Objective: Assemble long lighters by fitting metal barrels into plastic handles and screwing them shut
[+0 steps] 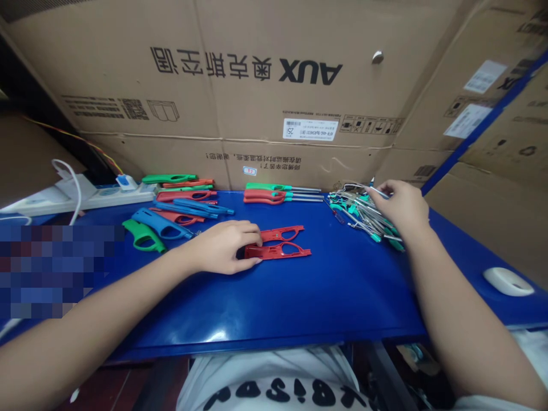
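Note:
My left hand (229, 245) is closed on the left ends of two red lighter casing halves (295, 252), which lie side by side on the blue table with their inner sides up. Its fingers hide those ends. To the right, my right hand (405, 206) pinches a thin metal lighter tube (380, 193) at the top of a loose pile of metal lighter tubes (363, 214) with green ends. Part of the pile is covered by that hand.
Green, orange and blue lighter casings (188, 206) lie at the left. Several lighters with metal tubes (274, 195) lie at the back against a large cardboard sheet (240, 120). A power strip (77, 200) with cables stands far left; a white mouse (508, 281) rests at the right.

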A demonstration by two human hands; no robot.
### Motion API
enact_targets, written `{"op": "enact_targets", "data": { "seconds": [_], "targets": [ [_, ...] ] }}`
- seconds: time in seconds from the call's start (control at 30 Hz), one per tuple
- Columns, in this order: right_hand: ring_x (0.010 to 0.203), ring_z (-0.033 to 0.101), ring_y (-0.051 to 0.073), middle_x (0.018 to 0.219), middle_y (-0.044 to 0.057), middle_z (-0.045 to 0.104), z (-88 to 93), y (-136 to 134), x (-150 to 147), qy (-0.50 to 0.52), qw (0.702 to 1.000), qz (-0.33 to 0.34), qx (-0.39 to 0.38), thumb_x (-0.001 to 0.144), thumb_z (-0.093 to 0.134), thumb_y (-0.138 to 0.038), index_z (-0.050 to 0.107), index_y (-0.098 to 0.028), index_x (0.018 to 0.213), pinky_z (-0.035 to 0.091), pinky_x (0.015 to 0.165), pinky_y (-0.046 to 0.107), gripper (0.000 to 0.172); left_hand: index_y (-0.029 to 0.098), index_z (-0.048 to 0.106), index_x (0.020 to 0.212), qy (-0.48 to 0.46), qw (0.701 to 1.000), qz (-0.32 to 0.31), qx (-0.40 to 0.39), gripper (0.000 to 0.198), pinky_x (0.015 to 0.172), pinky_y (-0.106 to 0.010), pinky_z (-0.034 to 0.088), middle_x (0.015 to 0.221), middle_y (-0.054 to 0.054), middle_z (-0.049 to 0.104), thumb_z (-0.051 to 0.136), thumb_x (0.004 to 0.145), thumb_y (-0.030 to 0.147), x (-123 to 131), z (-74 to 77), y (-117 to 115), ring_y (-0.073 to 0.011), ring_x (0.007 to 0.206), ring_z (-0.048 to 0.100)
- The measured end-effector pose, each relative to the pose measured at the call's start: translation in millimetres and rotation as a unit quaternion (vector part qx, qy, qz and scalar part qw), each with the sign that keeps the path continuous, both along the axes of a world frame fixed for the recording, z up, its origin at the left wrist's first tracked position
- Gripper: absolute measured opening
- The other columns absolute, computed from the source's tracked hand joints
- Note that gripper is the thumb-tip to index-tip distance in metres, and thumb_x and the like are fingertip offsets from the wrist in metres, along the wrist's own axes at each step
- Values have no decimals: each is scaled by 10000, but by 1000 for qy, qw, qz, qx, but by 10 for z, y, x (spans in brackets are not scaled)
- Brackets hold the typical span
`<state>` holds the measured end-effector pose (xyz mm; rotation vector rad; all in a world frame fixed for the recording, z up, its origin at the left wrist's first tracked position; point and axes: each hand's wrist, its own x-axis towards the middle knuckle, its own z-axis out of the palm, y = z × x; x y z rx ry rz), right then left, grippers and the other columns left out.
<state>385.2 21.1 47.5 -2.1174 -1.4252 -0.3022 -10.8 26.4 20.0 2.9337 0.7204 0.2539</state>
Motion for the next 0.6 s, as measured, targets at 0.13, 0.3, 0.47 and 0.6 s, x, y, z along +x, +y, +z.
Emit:
{"op": "enact_targets", "data": {
  "seconds": [0.13, 0.3, 0.47, 0.6],
  "targets": [
    [808, 615, 273, 815, 89, 686, -81, 65, 49, 34, 994, 102, 8, 798, 640, -493, 633, -223, 763, 423, 667, 355, 272, 189, 695, 1044, -3, 1000, -5, 4, 248, 891, -333, 489, 1063, -80, 689, 604, 915, 380, -3, 7, 3, -237, 962, 671],
    [739, 562, 218, 806, 45, 650, -144, 71, -83, 56, 969, 239, 20, 779, 629, -390, 603, -229, 892, 450, 697, 340, 199, 191, 692, 1019, 14, 1000, 10, -4, 238, 820, -308, 497, 1043, -69, 687, 610, 909, 385, -60, 60, 51, -222, 916, 674],
    [774, 590, 207, 869, 42, 656, -153, -36, -371, 78, 925, 371, -10, 852, 621, -382, 573, -229, 915, 468, 716, 333, 172, 194, 691, 1003, 8, 999, 33, -2, 243, 863, -342, 504, 1050, -69, 701, 667, 859, 388, -115, 96, 93, -246, 952, 676],
    [782, 588, 198, 877, 43, 647, -172, -142, -656, 53, 889, 455, 23, 905, 618, -341, 604, -228, 913, 467, 725, 330, 114, 205, 554, 1333, -170, 977, 123, -46, 589, 1043, -416, 480, 1308, -109, 647, 711, 843, 493, 16, -7, 1, -286, 1199, 621]
  ]
}}
